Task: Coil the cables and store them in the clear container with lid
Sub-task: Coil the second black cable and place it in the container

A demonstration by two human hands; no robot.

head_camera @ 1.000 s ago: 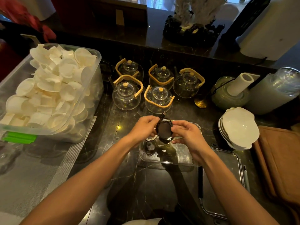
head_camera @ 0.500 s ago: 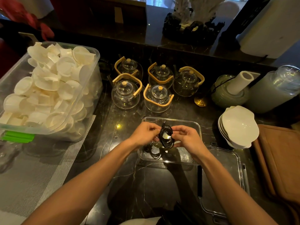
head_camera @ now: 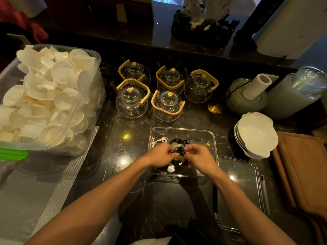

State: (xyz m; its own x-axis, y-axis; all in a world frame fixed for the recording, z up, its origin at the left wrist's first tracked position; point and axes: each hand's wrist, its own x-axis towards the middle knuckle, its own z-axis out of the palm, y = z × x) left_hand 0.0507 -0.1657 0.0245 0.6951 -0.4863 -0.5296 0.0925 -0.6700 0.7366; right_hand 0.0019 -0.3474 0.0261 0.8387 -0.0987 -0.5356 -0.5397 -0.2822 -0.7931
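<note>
A clear container (head_camera: 183, 131) sits open on the dark marble counter in front of me. Inside it lie a white cable (head_camera: 158, 140) at the far left and another black coil (head_camera: 178, 142) behind my hands. Both hands hold a coiled black cable (head_camera: 180, 157) low inside the container: my left hand (head_camera: 161, 155) pinches its left side, my right hand (head_camera: 199, 157) pinches its right side. The clear lid (head_camera: 238, 191) lies flat on the counter to the right of the container.
Several glass teapots (head_camera: 131, 101) with wooden handles stand just behind the container. A big plastic bin of white cups (head_camera: 46, 99) fills the left. Stacked white bowls (head_camera: 256, 133), a paper roll (head_camera: 256, 85) and a wooden board (head_camera: 304, 170) are on the right.
Both hands have lowered the black coil from above the container's far rim down into the container, toward me.
</note>
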